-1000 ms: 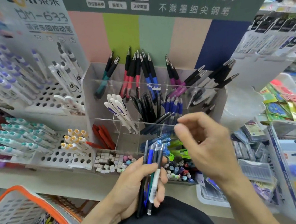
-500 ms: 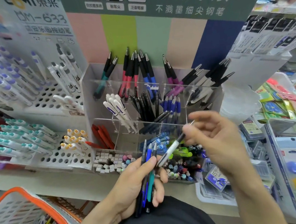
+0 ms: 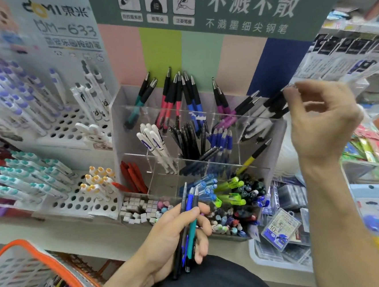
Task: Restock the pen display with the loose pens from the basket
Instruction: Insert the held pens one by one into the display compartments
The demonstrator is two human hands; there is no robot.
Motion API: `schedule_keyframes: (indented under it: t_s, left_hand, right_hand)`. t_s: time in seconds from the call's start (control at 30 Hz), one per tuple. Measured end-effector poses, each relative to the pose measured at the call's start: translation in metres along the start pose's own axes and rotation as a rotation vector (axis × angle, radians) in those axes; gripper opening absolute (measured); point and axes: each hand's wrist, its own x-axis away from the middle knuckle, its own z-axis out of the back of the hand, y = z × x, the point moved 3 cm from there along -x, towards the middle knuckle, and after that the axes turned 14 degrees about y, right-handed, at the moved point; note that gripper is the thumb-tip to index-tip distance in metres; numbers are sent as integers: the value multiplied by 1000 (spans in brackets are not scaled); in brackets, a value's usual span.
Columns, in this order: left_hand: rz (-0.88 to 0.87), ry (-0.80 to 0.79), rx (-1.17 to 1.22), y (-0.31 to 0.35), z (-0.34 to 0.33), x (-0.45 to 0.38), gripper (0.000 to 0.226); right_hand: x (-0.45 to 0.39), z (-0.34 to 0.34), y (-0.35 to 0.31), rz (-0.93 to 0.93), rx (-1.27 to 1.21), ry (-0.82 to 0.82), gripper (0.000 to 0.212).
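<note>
- Pens (image 3: 187,231), a small bunch in blue, teal and dark barrels, sit in the left hand (image 3: 170,240); its fingers curl round the barrels and the thumb (image 3: 179,216) presses across them; the tips point up toward the display (image 3: 207,150) and the lower ends stick out below the palm.
- Right hand (image 3: 320,119) is raised at the display's upper right corner; its thumb and forefinger pinch the top end of a black-and-white pen (image 3: 270,107), the other fingers loosely curled; that pen leans in the top-right compartment among others like it.
- Display is a clear tiered box: the back row holds teal, pink, blue, purple and black-and-white pens in separate compartments; the middle row holds white pens, black pens and blue pens; a lone yellow pen (image 3: 252,158) leans in the right compartment below the black-and-white ones; red pens (image 3: 134,176) lie at the lower left.
- Front trays hold small erasers (image 3: 139,210) on the left, and blue, green and dark pens on the right, just above the left hand.
- Basket (image 3: 23,275), white with an orange rim, is at the lower left, below the shelf edge; loose pens lie in its bottom.
- White racks (image 3: 67,129) with round holes stand left of the display, filled with purple, teal and yellow-capped pens.
- Packets in a white tray (image 3: 286,266) lie right of the display.
</note>
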Motion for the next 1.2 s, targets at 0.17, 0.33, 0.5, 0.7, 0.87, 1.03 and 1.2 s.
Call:
schedule_keyframes:
  t_s: [0.17,0.33,0.5,0.7,0.87,1.03,1.2]
  left_hand:
    - [-7,25,7,1,5,0,41]
    - [-4,13,6,2,4,-1,39]
    - [3,-30,38,4,0,-3,50]
    - [-14,-74,-39,0,-7,-2,36]
    - [-26,-97,-76,3,-3,2,33]
    - [4,-91,-64,2,-7,1,34]
    - [82,-82,-27,2,-3,1,43]
  right_hand:
    - [16,-13,4,125,144,-23,24]
    - [34,1,-15,142,58,58,14]
    - [91,14,-47,42,-174,-379,17]
    - [149,20,-31,-256,-21,-810,23]
    - [154,27,-27,-450,-21,-902,25]
    - [152,26,-24,-781,-104,-885,26]
    - [130,24,-22,-893,-190,-681,22]
